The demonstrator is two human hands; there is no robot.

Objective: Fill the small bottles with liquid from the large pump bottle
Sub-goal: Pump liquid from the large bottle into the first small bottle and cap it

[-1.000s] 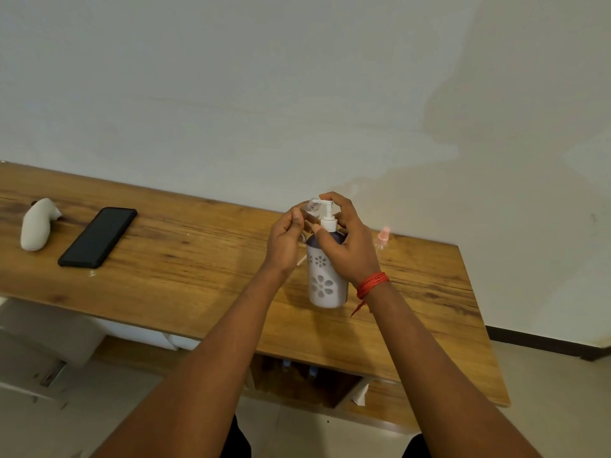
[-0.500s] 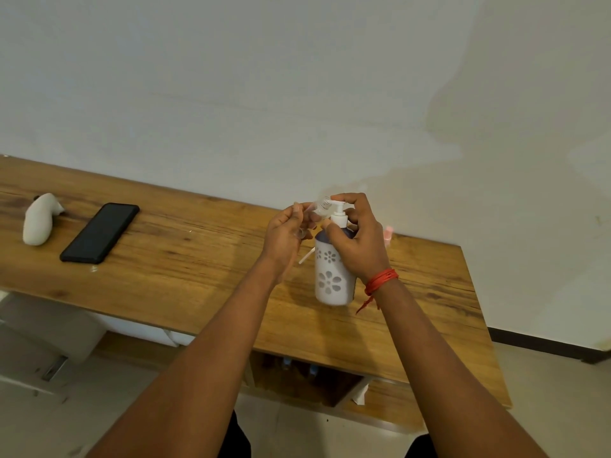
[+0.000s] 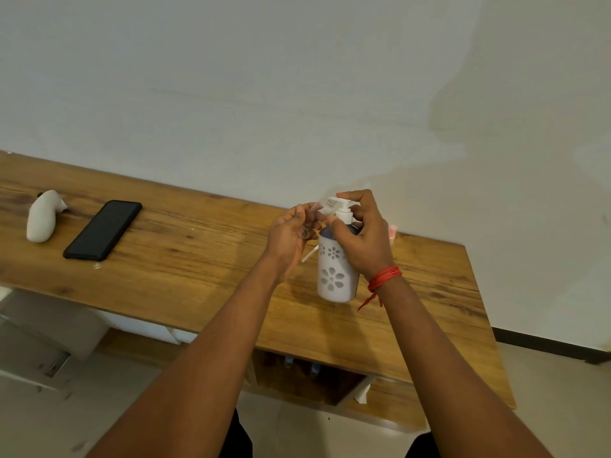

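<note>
The pump bottle (image 3: 336,274) stands near our table's (image 3: 172,266) right end. Our right hand (image 3: 365,236) wraps its neck, forefinger on the pump; press slowly. Left fingers (image 3: 299,216) pinch the small bottle (image 3: 318,208) beneath the spout, mouth touching.

Since a second ago I see the pump bottle (image 3: 336,276) shifted a little toward the right end of the tabletop (image 3: 185,276), carried along under my right hand (image 3: 365,239). That hand has climbed from the bottle's shoulder so its fingers now curl over the pump head (image 3: 342,204). My left hand (image 3: 289,236) followed, keeping the small clear bottle (image 3: 314,214) tipped up against the spout, just beside the right hand's fingertips.
</note>
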